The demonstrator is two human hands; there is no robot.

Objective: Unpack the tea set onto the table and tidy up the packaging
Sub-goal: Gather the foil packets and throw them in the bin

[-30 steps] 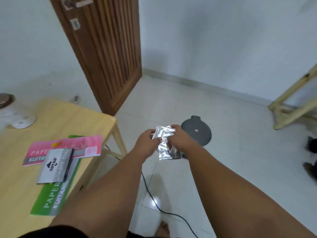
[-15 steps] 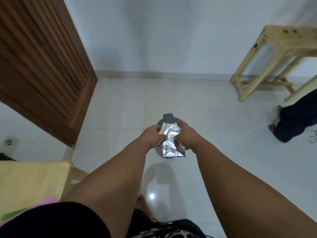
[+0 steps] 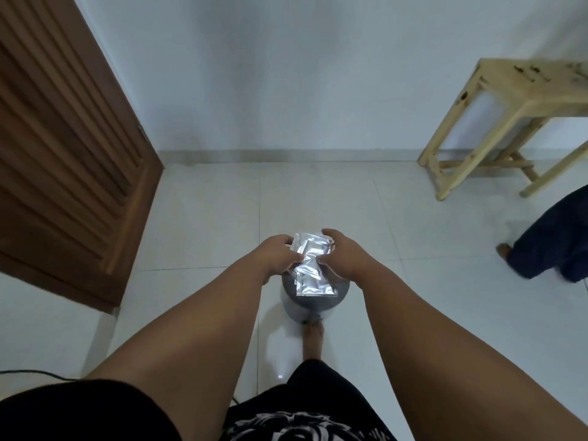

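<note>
Both hands hold a bunch of shiny silver foil packets (image 3: 310,265) out in front of me, above the floor. My left hand (image 3: 280,254) grips their left edge and my right hand (image 3: 340,253) grips their right edge. Directly below the packets stands a small grey pedal bin (image 3: 313,302) with a dark lid, mostly hidden by my hands and the foil. My bare foot (image 3: 313,340) rests at the bin's near side.
A brown slatted wooden door (image 3: 73,132) stands on the left. A pale wooden stool (image 3: 509,100) is at the right by the wall. Another person's dark trouser leg and foot (image 3: 553,246) are at the right edge. A black cable (image 3: 28,373) lies at the lower left.
The view has swung right, away from the wooden table with the paper packs, which has left the frame. I have come closer to the bin, and my hands now hold the foil right over it.
</note>
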